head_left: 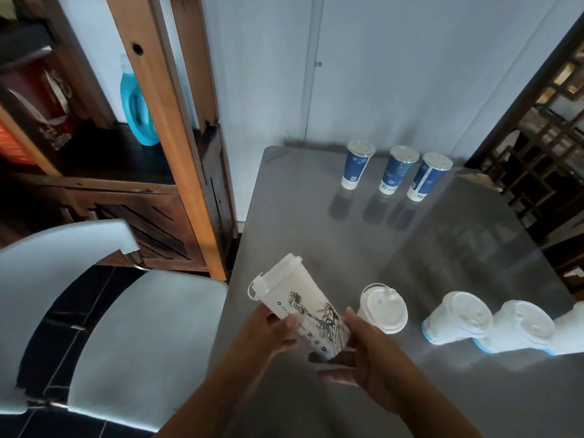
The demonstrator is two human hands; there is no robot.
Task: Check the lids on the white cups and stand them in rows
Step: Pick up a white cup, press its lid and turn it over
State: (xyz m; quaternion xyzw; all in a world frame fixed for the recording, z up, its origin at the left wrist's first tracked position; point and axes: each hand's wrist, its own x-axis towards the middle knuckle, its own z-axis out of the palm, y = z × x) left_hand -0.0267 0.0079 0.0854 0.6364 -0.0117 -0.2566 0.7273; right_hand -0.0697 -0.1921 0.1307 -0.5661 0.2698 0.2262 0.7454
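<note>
Head view: both hands hold one white cup [303,298] with a black line drawing, tilted, its lid [272,276] pointing up and left, above the near left part of the grey table [316,222]. Left hand [278,331]: fingers curled round the cup's middle, thumb on its front. Right hand [369,358]: thumb against the lower side, fingers wrapped under the base. A lidded white cup [384,308] stands just right of the held one. Further right is a row of blue-based white cups [458,317], close together. Three blue cups [399,169] stand in a line at the far edge. A white chair [126,327] stands to the left.
</note>
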